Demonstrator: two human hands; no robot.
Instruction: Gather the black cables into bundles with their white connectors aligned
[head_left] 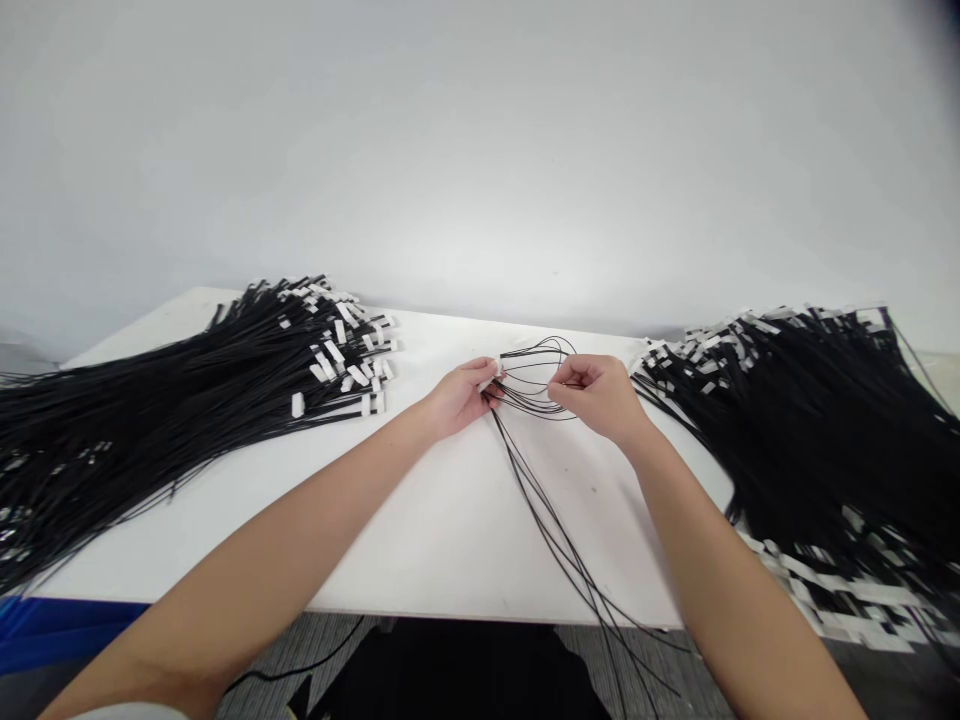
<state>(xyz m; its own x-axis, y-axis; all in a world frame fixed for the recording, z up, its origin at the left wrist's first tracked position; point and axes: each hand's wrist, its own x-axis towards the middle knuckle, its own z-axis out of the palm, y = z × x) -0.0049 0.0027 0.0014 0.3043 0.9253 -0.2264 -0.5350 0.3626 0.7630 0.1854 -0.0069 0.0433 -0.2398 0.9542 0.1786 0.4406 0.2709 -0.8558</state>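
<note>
A small bunch of thin black wires [559,540] with white tags at the ends is pinched between both hands above the white tabletop [420,520]. The left hand [459,397] has its grip closed on the tagged ends; the right hand [596,395], just beside it, has its grip closed on the looped strands. The loose lengths trail from the grips over the near tabletop edge. Well out to the left of the grips lies a big heap of black tagged wires [172,400]; a second such heap [817,430] lies to the right.

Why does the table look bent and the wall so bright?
Head view: the wide lens curves the table edges; soft glare brightens the wall; corners darken; left hand, right hand and thin wires stay sharp.
</note>
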